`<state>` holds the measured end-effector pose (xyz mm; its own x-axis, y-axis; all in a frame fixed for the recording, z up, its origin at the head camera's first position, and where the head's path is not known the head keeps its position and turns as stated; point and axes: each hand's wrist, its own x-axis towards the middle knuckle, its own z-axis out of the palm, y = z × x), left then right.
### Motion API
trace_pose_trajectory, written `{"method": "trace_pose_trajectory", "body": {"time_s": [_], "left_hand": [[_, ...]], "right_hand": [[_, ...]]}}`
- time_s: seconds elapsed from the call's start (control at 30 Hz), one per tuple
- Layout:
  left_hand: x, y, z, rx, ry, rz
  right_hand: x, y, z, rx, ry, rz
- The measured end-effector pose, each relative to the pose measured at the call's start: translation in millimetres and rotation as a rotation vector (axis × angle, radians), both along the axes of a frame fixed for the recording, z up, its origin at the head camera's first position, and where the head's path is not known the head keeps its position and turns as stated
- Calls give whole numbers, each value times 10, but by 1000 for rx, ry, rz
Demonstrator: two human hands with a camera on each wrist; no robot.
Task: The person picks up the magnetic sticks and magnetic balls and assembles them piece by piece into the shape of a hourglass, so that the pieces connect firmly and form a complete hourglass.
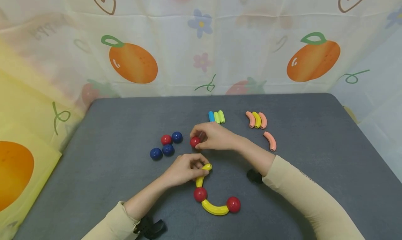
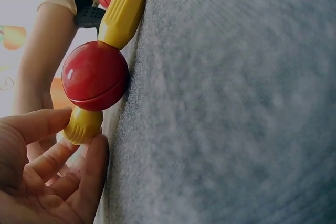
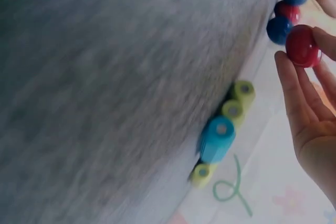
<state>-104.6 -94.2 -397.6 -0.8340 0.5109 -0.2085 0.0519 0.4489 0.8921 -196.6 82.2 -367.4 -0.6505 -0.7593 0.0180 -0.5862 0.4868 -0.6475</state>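
Observation:
My left hand (image 1: pixel 185 170) pinches a yellow curved tube (image 1: pixel 199 181) between thumb and fingers. One end of that tube meets a red ball (image 1: pixel 200 194), and its other end points up toward my right hand. A second yellow curved tube (image 1: pixel 215 208) runs from this ball to another red ball (image 1: pixel 233 204), making a chain. In the left wrist view, fingers wrap the yellow tube (image 2: pixel 84 125) just below the red ball (image 2: pixel 95 76). My right hand (image 1: pixel 216 137) grips a loose red ball (image 1: pixel 194 142) between thumb and fingertips; the right wrist view shows this red ball (image 3: pixel 303 46) too.
Left of my hands lie a red ball (image 1: pixel 166 140) and several blue balls (image 1: pixel 168 150). Behind my right hand stand short blue (image 1: pixel 211 117) and green tubes (image 1: pixel 221 117). Pink (image 1: pixel 250 119) and yellow curved tubes (image 1: pixel 257 120) sit farther right, with a single pink tube (image 1: pixel 270 141) nearer.

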Motion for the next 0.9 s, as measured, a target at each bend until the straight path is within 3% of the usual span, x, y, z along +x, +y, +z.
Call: {"method": "trace_pose_trajectory", "body": {"time_s": [0.2,0.37,0.6,0.9], "left_hand": [[-12,9,-8,7,-12,15],[-14,12,-18,16,-26,21],[-12,12,-28,28,-51,31],[-4,9,-24,30,-73,16]], "right_hand": [[43,257,66,-22,-72,-51],[110,458,95,-53,-187,-74],[250,591,57,-48,-331,-13],[346,603,26,-36,-378,22]]}}
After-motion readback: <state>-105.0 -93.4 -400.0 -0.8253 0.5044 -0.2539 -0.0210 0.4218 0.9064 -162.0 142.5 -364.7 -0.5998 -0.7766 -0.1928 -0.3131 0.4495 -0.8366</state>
